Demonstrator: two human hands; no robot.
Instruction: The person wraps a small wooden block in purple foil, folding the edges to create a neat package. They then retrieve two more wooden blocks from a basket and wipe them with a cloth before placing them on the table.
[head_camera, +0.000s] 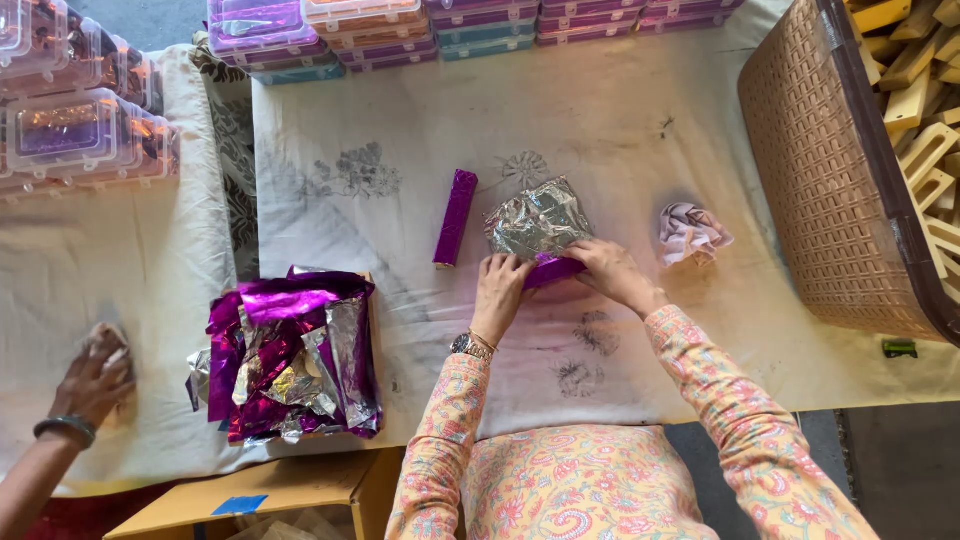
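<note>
Floral-sleeved forearms nearest the lens, both reaching out to mid-table. Left hand (500, 290) flat, fingers together, pressing down on the near edge of a foil sheet (538, 222); wristwatch (471, 346) on that wrist. Right hand (612, 272) pinched shut on the same sheet where it folds over a purple-wrapped block (553, 269), only a sliver of it showing between the two hands. Sheet lies silver side up, purple side turned onto the block, so likely pinned by one hand while the other pulls the wrap tight. Foil and block sit on the cloth-covered table (640, 130), about centre, slightly toward the near edge.

Finished purple-wrapped bar (456, 217) just left of the foil, parked apart from it, out of the working zone. Crumpled cloth (692, 234) to the right, near the right hand but not touching. Heap of purple and silver foil sheets (292, 355) at the near left edge, within left-hand reach as stock. Brown woven basket (830, 170) of yellow wooden blocks (925, 110) at the right edge, supply side. Stacked clear-lidded boxes (330, 30) along the far edge.

Another person's hand (95, 375), bangle on wrist, resting on the cloth at far left, well apart.
</note>
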